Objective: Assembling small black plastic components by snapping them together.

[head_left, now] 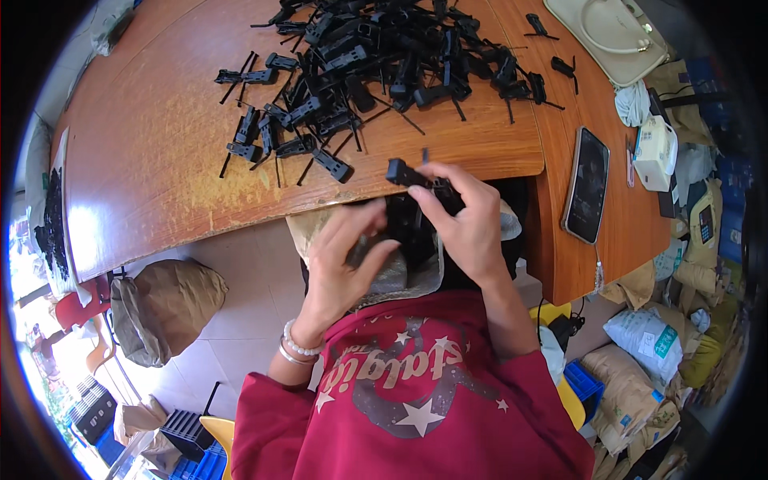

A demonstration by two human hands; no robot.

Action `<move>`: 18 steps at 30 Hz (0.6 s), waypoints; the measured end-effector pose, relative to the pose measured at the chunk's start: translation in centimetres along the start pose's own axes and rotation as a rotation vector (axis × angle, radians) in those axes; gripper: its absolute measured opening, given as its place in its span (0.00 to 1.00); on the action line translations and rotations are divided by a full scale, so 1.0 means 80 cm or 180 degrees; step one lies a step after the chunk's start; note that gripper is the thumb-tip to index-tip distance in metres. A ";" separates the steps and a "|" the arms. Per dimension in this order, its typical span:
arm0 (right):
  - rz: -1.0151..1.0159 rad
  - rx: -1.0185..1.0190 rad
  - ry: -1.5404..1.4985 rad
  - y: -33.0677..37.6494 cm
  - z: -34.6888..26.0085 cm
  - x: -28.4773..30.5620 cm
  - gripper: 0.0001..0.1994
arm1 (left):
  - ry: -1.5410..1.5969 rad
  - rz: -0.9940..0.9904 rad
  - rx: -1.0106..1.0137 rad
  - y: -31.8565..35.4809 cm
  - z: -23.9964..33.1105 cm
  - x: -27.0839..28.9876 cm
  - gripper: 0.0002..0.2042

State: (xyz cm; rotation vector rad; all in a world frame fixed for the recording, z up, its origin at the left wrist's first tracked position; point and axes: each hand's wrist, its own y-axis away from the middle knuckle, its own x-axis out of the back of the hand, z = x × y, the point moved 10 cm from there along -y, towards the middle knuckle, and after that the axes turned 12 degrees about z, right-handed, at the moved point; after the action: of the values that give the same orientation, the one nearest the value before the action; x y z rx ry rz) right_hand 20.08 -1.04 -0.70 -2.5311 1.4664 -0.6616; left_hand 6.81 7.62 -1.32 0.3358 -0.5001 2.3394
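1 black part point(405, 174), in right hand point(470, 214)

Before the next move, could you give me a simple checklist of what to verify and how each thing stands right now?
1. Right hand has a grip on a black part: ok, held between thumb and fingers.
2. Left hand open: ok, thumb and fingers apart.
3. Bag open below the hands: ok, its mouth gapes beside the table edge.
4. Bag's contents countable: cannot tell, too dark inside.
5. Other black parts gathered together: not ok, most form a heap, but a stray part lies off to the right.
6. Phone away from the hands: ok, it lies apart, on the right.
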 end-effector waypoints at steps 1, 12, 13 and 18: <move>-0.0308 -0.0742 -0.0238 0.011 0.020 0.002 0.11 | 0.0053 0.0099 -0.0187 -0.011 0.019 -0.005 0.30; -0.0919 -0.1968 -0.1131 0.055 0.014 0.003 0.08 | 0.0786 -0.0303 0.0548 -0.001 0.008 -0.032 0.23; -0.0909 -0.1650 -0.0922 0.051 0.005 0.009 0.09 | 0.0684 -0.0295 0.0397 -0.003 0.015 -0.032 0.20; -0.1012 -0.0934 -0.0628 0.048 -0.034 0.020 0.06 | 0.0405 -0.0357 -0.0120 -0.009 0.049 -0.031 0.16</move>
State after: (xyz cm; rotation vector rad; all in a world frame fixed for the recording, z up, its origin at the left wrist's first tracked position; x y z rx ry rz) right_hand 16.55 -4.10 0.92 -2.9883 1.1818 -0.2320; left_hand 9.45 4.92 1.45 0.1910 -0.4514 2.2231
